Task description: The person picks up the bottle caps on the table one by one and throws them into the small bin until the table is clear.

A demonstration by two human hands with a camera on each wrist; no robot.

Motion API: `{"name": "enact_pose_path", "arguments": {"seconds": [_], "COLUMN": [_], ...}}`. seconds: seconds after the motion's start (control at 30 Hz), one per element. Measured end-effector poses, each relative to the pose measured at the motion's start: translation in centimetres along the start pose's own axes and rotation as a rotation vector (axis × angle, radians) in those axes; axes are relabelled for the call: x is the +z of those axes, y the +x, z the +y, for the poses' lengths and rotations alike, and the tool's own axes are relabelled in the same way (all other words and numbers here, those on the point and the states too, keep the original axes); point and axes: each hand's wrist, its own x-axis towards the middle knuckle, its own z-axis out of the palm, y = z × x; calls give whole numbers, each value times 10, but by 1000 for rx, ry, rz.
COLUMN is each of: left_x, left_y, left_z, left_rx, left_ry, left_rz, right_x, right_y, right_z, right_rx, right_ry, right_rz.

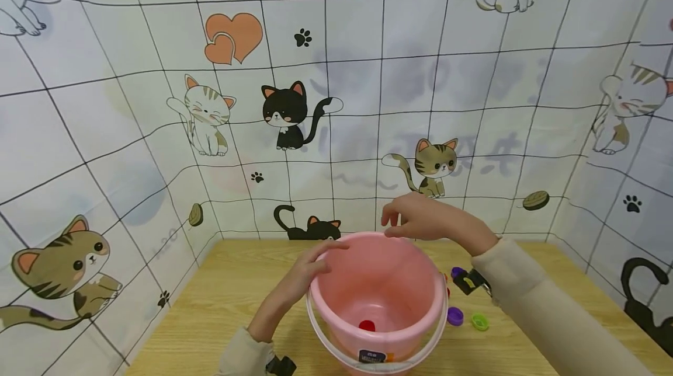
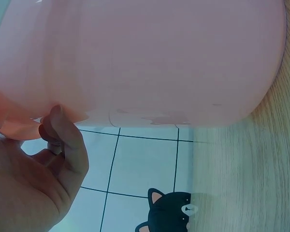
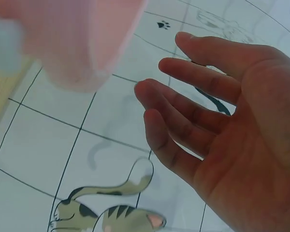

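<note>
A pink bucket with a white handle stands upright on the table. Inside, at its bottom, lies a small red object. My left hand holds the bucket's left rim, the thumb at the inner side; in the left wrist view, fingers of the left hand bend against the outer wall. Above the far right rim hovers my right hand, its fingers loosely bent. The right wrist view shows the right hand apart from the blurred bucket wall, with nothing in its grasp.
Right of the bucket lie a purple cap-like piece, a green one and another purple one. Red pieces show partly behind the bucket. Cat-patterned sheets enclose the wooden table at the back and sides.
</note>
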Motion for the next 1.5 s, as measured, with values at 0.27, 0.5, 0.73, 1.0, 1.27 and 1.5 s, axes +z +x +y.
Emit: {"name": "enact_pose_path", "arguments": {"seconds": [0.27,0.5,0.73,1.0,1.27,1.5], "left_x": [-1,2,2,3,4,4], "left_y": [-1,2,2,0,-1,-1], "left_z": [4,8,7,5,2,2], "left_rx": [11,-2,12,-4,-3,3], "left_ry": [5,-23,-28,-2,-3,-4], "left_rz": [2,-1,-10,15,21,24], "right_x": [11,32,56,90,117,137], "right_y": [-61,-105,-132,-149,-164,-170], "right_z": [20,38,63,91,111,120], "right_rx": [43,96,164,186,195,195], "right_ry": [60,151,173,245,304,384], "right_rz": [202,256,269,224,133,99]}}
